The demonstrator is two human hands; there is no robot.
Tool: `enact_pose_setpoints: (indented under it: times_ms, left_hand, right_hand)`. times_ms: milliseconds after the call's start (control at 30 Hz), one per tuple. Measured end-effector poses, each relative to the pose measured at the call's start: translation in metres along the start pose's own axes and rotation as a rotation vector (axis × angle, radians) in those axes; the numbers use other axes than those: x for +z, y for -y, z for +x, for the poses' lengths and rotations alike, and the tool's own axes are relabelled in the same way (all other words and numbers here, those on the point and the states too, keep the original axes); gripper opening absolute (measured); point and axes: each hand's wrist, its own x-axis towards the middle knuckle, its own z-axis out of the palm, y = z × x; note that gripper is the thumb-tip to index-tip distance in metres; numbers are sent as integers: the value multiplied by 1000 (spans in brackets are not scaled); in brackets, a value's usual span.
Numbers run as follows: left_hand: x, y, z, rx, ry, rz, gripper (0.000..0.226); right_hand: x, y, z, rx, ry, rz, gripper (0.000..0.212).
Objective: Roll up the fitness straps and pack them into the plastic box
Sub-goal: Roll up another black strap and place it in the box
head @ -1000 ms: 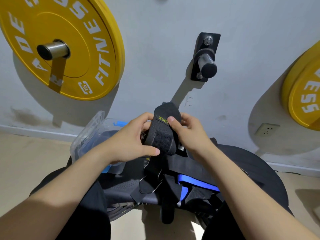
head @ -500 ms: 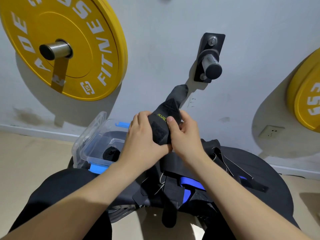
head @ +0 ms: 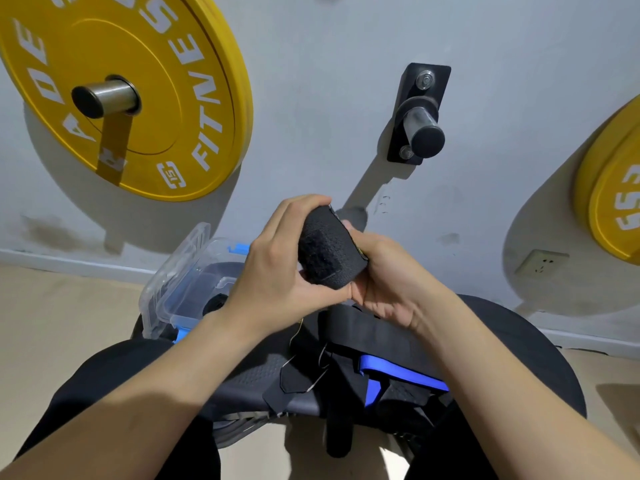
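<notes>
A black fitness strap (head: 327,252), rolled into a tight bundle with a hook-and-loop patch facing me, sits between both hands at the centre. My left hand (head: 280,268) wraps its fingers over the top and its thumb under the roll. My right hand (head: 384,275) grips the roll from the right side. The clear plastic box (head: 173,289) with blue latches stands open at the left behind my left wrist, a dark rolled strap inside. More black and blue straps (head: 388,368) lie in a heap below my hands.
The straps and box rest on a black round seat (head: 540,348). On the grey wall hang a yellow weight plate (head: 114,88) at upper left, another yellow weight plate (head: 613,195) at right, and a bare steel peg (head: 420,123). Beige floor lies left and right.
The strap's loose upper end, sticking up earlier, has been wound in; the strap is now a compact roll. Both hands have closed tighter round it and risen slightly.
</notes>
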Motion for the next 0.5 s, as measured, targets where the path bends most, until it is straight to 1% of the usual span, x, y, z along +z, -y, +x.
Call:
enact_pose_setpoints:
  times_ms: [67, 133, 167, 200, 233, 300, 333, 367, 400, 433, 500]
  left_hand:
    - [3, -1, 0, -31, 55, -16, 94]
    - [3, 4, -2, -165, 167, -32, 106]
    - [3, 7, -3, -249, 226, -45, 105]
    - [2, 9, -4, -333, 279, -92, 98]
    - [1, 10, -4, -421, 322, -200, 85]
    - [-1, 11, -4, -624, 340, -547, 60]
    - [-1, 12, -4, -709, 321, -700, 52]
    - [-2, 13, -3, -759, 292, -783, 47]
    - [-3, 13, -3, -779, 265, -799, 43]
    - [-3, 15, -4, -768, 249, -754, 38]
    - [-2, 18, -8, -691, 253, -564, 32]
  right_hand:
    - [-1, -5, 5, -241, -227, -173, 37]
    - [-1, -10, 5, -543, -462, -501, 20]
    - [-4, -11, 3, -681, -526, -685, 13]
    - [-6, -13, 1, -786, -543, -848, 9]
    - [-8, -15, -1, -852, -520, -980, 7]
    - [-7, -20, -4, -905, -416, -1116, 6]
    - [-5, -22, -4, -906, -377, -1135, 5]
    - [-3, -23, -4, -898, -362, -1142, 5]
    - [-1, -23, -3, -879, -364, -1141, 10]
    - [0, -22, -1, -838, -371, -1126, 19]
    - [3, -21, 3, -696, -393, -1049, 37]
